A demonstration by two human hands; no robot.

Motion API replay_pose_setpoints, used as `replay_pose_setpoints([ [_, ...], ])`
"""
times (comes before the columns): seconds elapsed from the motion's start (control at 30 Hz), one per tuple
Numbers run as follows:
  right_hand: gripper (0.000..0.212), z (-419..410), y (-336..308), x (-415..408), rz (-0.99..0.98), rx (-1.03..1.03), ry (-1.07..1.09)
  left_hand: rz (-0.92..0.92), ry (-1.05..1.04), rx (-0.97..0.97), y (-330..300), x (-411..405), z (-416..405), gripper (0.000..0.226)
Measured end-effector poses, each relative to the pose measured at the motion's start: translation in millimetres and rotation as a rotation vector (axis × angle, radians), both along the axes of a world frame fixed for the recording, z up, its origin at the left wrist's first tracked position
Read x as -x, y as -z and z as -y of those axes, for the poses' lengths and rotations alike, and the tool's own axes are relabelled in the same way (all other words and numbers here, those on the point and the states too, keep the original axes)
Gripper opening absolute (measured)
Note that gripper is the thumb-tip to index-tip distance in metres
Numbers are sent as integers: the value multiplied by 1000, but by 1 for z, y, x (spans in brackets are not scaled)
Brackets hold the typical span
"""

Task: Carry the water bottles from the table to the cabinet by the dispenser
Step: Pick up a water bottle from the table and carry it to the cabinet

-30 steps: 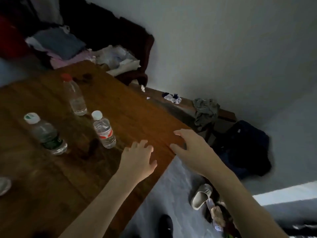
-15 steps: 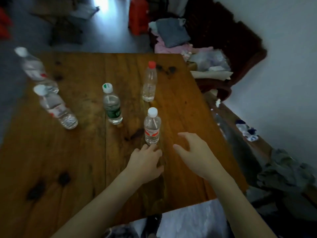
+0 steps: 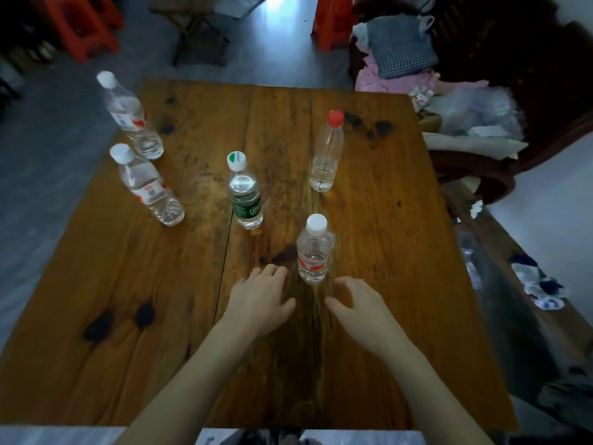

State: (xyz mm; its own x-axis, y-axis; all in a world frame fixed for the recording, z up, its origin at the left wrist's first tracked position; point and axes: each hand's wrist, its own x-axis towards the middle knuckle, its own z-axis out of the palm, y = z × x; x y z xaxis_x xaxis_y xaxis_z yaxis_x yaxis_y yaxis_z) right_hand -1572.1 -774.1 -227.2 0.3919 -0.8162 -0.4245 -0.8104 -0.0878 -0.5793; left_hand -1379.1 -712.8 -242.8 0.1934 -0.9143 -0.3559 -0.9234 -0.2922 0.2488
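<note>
Head view, green-labelled bottle, writing unreadable

Bare wooden worktop lies open either side of the nearest white-capped clear plastic bottle; a green-labelled bottle stands behind-left.

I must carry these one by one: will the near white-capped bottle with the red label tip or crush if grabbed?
The near bottle looks tall on a narrow base, so a sideways nudge could tip it. Its thin clear plastic probably dents under a hard squeeze. It seems mostly full, so likely fairly heavy.
</note>
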Motion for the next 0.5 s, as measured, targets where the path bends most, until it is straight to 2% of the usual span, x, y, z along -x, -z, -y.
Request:
replay_pose_setpoints([
  [0.13, 52, 6, 14, -4, -8, -26, 10, -65, -65, 54, 5, -3, 18, 88],
  [0.2, 50, 9, 17, -6, -13, -18, 9, -235, -130, 85, 11, -6, 27, 107],
  [0.27, 49, 12, 19, -7, -12, -17, 14, -512, -185, 124, 17, -10, 36, 117],
  [0.37, 48, 15, 20, -7, -11, -36, 25, -869, -157, 135, 30, -14, 47, 110],
  [0.5, 49, 17, 24, -5, -14, -58, 22, -985, -121, 156, 42, -18, 59, 102],
])
